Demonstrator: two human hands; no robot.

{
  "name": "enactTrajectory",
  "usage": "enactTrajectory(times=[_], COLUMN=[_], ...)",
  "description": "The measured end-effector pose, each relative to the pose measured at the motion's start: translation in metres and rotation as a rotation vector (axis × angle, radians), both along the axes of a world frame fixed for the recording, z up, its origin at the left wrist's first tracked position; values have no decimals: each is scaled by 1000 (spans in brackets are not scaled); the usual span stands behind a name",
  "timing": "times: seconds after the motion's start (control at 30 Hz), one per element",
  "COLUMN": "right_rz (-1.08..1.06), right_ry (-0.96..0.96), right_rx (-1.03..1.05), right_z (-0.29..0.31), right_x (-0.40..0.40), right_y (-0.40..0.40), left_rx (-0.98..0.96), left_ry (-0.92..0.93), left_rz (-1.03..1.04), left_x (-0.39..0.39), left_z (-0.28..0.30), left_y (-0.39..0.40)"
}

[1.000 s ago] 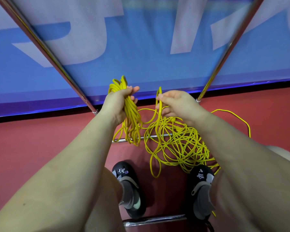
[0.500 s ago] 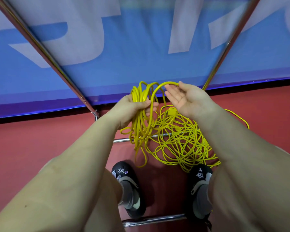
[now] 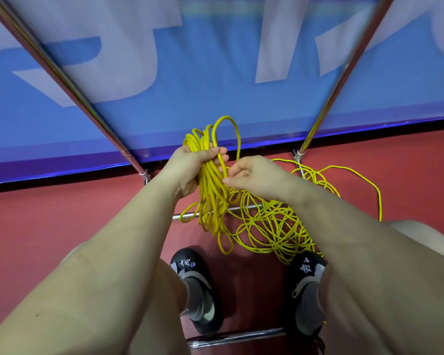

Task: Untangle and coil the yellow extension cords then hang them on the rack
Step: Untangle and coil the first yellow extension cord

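My left hand [image 3: 190,170] grips a bundle of coiled yellow cord [image 3: 213,196], its loops sticking up above my fist and hanging down below it. One taller loop [image 3: 228,129] arches over to my right hand [image 3: 251,175], which pinches a strand right beside the coil. A loose tangled heap of the same yellow cord [image 3: 274,226] lies on the red floor under my right forearm, with a single strand [image 3: 369,185] trailing off to the right. Two chrome rack poles [image 3: 62,78] [image 3: 344,73] rise on either side.
A chrome crossbar [image 3: 190,215] of the rack runs low behind the cord, and another bar [image 3: 233,338] lies near my feet. My black shoes [image 3: 195,285] [image 3: 308,285] stand on the red floor [image 3: 62,219]. A blue banner wall [image 3: 215,73] is just behind the rack.
My right hand laid a new loop onto the coil in my left hand, then dropped beside the coil and pinched a strand. The coil has grown and shifted right.
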State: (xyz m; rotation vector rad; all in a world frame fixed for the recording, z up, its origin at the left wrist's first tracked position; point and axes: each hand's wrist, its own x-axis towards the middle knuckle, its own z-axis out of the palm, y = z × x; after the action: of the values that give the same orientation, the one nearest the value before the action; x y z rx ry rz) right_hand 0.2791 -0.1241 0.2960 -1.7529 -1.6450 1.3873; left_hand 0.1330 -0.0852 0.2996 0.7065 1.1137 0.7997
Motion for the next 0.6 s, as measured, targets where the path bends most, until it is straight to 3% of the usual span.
enactTrajectory(times=[0.2, 0.4, 0.6], right_rz=[29, 98, 381], right_ry=[26, 126, -341], right_rx=[109, 71, 0], right_z=[-5, 0, -15], right_x=[-5, 1, 13], right_y=[0, 5, -1], left_rx=[16, 12, 3], left_ry=[-28, -71, -137], left_rz=[66, 148, 273], left_x=[-3, -7, -16], left_z=[3, 5, 6], left_y=[1, 7, 14])
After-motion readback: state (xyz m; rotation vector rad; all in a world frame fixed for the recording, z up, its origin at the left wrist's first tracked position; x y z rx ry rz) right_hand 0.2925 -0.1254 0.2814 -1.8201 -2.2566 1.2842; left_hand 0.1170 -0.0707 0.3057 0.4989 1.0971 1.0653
